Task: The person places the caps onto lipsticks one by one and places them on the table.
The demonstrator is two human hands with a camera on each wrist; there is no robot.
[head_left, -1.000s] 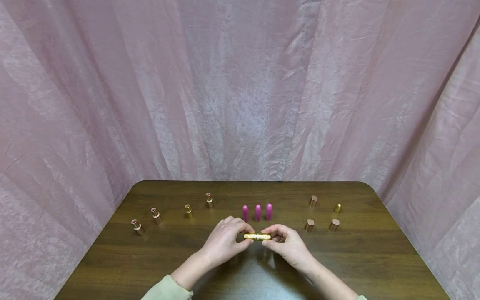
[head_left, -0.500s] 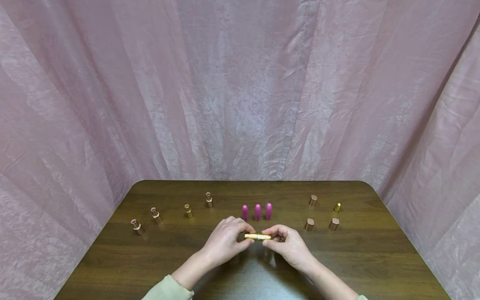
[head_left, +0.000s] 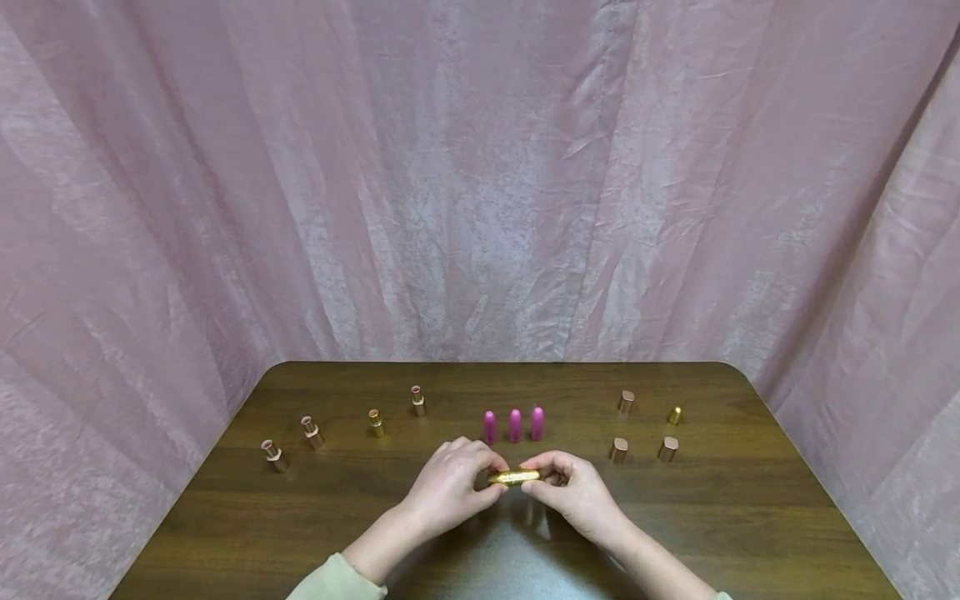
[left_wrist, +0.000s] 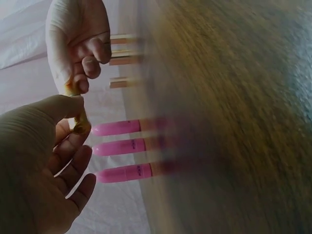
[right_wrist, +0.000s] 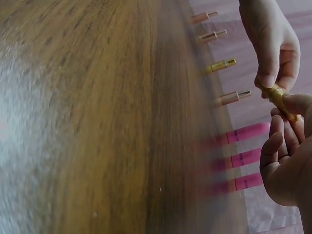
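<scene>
The left hand [head_left: 453, 481] and right hand [head_left: 583, 495] pinch opposite ends of the gold tube [head_left: 514, 477]. Its long axis runs crosswise, just nearside of the pink tubes [head_left: 515, 425].

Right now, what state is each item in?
Shiny gold metallic tube: pinched between left hand and right hand, apparently closed
Three pink bullet-shaped tubes: upright, closed
Three squarish rose-gold lipsticks: upright, uncapped
Round gold lipstick: upright, uncapped
Three squarish rose-gold caps: upright, detached
Domed gold cap: upright, detached

The left sleeve [head_left: 337, 581] is plain, pale green and loose at its hem; the right sleeve [head_left: 723, 596], likewise green, barely shows.
</scene>
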